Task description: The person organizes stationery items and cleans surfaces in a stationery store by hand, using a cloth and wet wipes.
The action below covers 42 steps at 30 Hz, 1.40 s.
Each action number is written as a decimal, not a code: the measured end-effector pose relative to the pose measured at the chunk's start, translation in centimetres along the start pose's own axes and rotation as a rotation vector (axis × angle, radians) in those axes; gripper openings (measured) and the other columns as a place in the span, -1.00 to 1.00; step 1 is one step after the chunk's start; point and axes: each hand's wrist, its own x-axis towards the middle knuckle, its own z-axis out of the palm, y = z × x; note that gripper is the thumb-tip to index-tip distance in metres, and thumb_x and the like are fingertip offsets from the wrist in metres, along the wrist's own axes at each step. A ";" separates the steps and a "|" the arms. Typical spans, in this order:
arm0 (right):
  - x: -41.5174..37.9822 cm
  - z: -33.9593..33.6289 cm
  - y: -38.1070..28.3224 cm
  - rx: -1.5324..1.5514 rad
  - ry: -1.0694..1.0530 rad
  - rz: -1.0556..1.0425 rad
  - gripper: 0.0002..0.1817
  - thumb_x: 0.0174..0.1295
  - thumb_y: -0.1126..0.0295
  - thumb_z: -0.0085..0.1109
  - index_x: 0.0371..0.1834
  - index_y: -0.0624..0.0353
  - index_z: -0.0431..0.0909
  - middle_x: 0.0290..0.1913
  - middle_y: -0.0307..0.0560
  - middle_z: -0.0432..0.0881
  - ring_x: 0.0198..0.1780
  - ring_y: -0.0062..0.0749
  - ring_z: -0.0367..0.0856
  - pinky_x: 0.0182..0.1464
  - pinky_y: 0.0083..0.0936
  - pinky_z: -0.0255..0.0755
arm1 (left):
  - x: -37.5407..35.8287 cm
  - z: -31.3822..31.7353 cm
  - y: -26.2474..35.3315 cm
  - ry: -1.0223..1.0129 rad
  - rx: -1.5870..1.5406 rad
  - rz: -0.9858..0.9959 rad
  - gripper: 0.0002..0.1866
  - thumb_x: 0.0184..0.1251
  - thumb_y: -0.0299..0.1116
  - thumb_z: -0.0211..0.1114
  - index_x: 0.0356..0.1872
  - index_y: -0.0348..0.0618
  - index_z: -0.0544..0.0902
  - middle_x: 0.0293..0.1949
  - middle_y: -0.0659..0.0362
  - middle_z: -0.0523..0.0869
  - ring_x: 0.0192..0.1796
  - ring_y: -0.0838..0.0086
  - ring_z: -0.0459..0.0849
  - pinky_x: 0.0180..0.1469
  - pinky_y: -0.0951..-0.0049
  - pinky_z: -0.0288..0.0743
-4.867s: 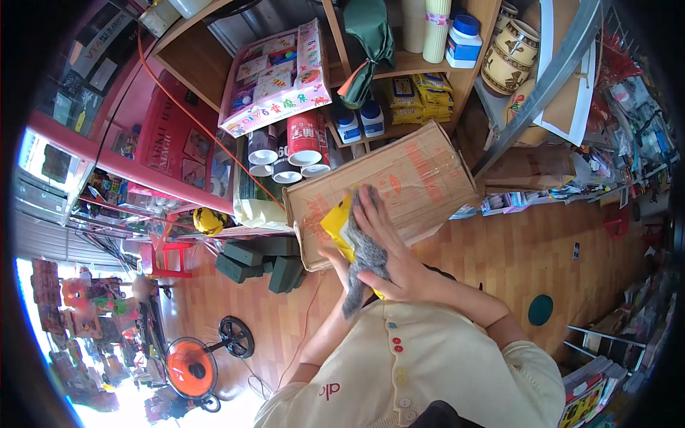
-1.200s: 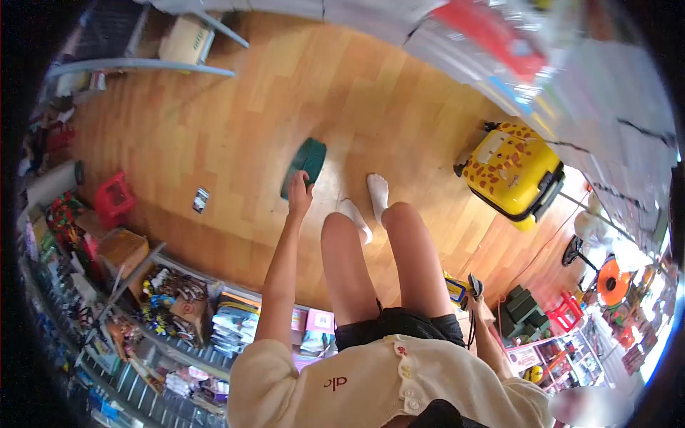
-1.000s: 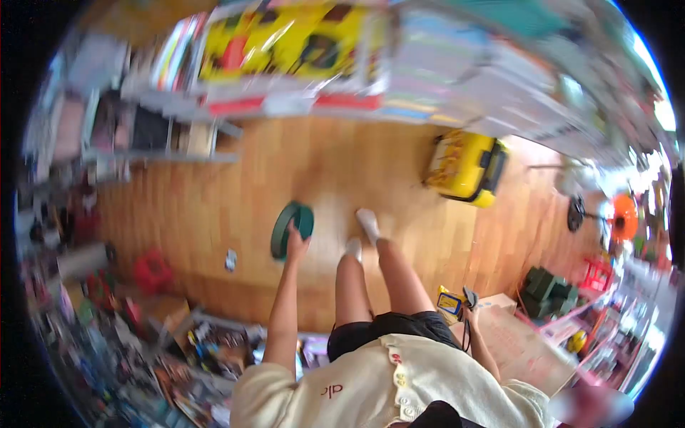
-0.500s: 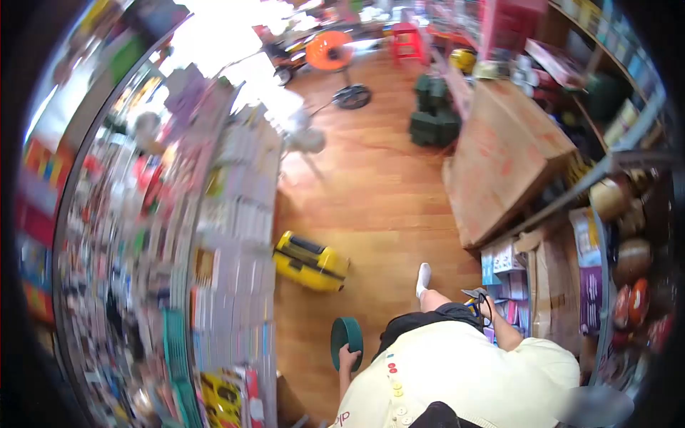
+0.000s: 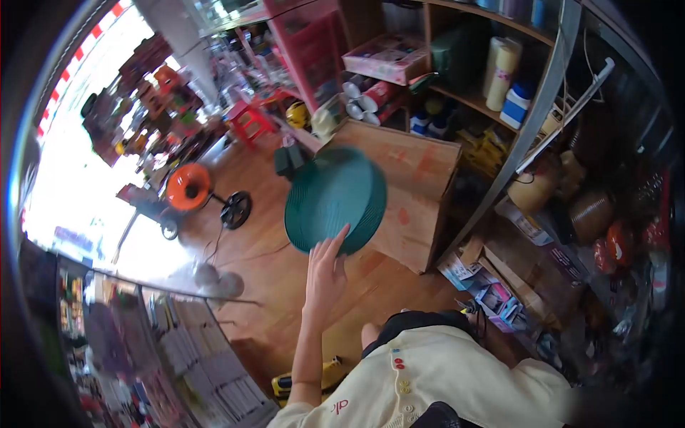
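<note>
A round green ribbed tray [image 5: 339, 192] is raised in front of me at the centre of the view. My left hand [image 5: 327, 274] is at its lower rim, holding it with the fingers lying across the green surface. Low on the right, by my dark shorts, my right hand [image 5: 477, 317] is small and partly hidden. It is closed around a small item with a dark strap, too unclear to name.
An orange fan [image 5: 189, 187] and red stool [image 5: 250, 123] stand ahead on the wooden floor. A large cardboard box [image 5: 407, 167] leans by the right shelves. A yellow case [image 5: 332, 374] lies low beside my left arm. Stacked books [image 5: 207, 349] fill the lower left.
My left hand has lifted the green tray from low beside me to the centre, turning its round face into view. The view has swung right, towards the shelves. My right hand stays low.
</note>
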 end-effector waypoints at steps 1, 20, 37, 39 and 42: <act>-0.6 0.4 -0.1 0.036 0.029 0.041 -0.57 0.06 0.36 0.31 0.02 0.27 0.55 -0.15 -0.09 0.64 -0.17 -0.47 0.55 -0.14 -0.37 0.47 | 2.9 -0.1 0.7 -0.025 -0.004 0.109 -0.33 0.08 -0.76 0.13 0.33 -0.14 0.45 -0.23 0.00 0.54 -0.13 0.12 0.49 0.04 0.21 0.35; -15.8 18.3 -24.0 1.250 1.179 0.181 -0.50 0.17 0.39 0.22 0.21 0.20 0.41 0.05 -0.14 0.56 0.04 -0.41 0.56 0.09 -0.51 0.46 | 24.4 8.2 -7.2 -0.487 -0.387 1.176 -0.36 0.06 -0.63 0.29 0.28 -0.15 0.49 0.03 -0.03 0.57 0.15 0.07 0.54 0.30 0.11 0.35; -20.4 7.1 -64.6 0.281 1.175 -0.551 -0.18 0.12 0.19 0.30 0.45 0.23 0.23 0.49 0.12 0.20 0.53 0.05 0.07 0.49 -0.01 -0.09 | 14.3 8.2 -16.6 -1.610 -1.346 -0.489 -0.25 0.45 0.16 0.02 0.51 0.01 0.09 0.48 0.16 0.24 0.48 0.28 0.25 0.42 0.10 0.27; -20.7 9.0 -66.3 -0.073 1.106 -0.434 -0.20 0.16 0.13 0.22 0.46 0.22 0.23 0.53 0.11 0.14 0.56 0.10 -0.01 0.50 0.13 -0.19 | 13.4 9.3 -17.8 -1.584 -1.519 -0.198 -0.25 0.45 0.21 -0.04 0.51 0.04 0.08 0.51 0.17 0.16 0.51 0.29 0.18 0.44 0.07 0.23; -20.2 10.8 -67.2 -0.271 0.949 -0.538 -0.24 0.18 0.09 0.12 0.42 0.28 0.28 0.53 0.07 0.15 0.56 0.04 0.01 0.47 0.30 -0.32 | 13.1 9.4 -19.3 -1.409 -2.012 -0.657 -0.27 0.44 0.23 -0.05 0.49 0.06 0.14 0.49 0.18 0.21 0.49 0.29 0.23 0.44 0.12 0.25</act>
